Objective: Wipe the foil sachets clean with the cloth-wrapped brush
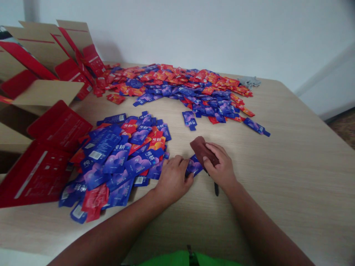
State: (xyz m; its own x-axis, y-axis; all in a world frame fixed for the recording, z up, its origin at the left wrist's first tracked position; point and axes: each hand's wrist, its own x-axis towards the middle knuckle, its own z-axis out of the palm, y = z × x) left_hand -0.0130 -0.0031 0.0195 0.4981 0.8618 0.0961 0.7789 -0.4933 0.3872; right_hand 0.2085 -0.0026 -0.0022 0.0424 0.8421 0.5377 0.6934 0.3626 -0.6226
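My left hand [174, 175] grips the left end of a blue sachet [194, 165] on the table, its fingers curled over the edge. My right hand [222, 164] is closed around a folded brown cloth [203, 149], which lies over the sachet's right part. A thin black object [216, 189] pokes out below my right hand; its kind is unclear. Just left of my left hand lies a pile of blue and red sachets [119, 157], each with a spout-shaped tab.
A long heap of red and blue sachets [172, 83] stretches along the back of the wooden table [291, 166]. Open red cardboard boxes [41, 173] stand at the left. A grey cloth-like item [249, 82] lies at the back right. Single sachets [256, 126] lie in front of the heap.
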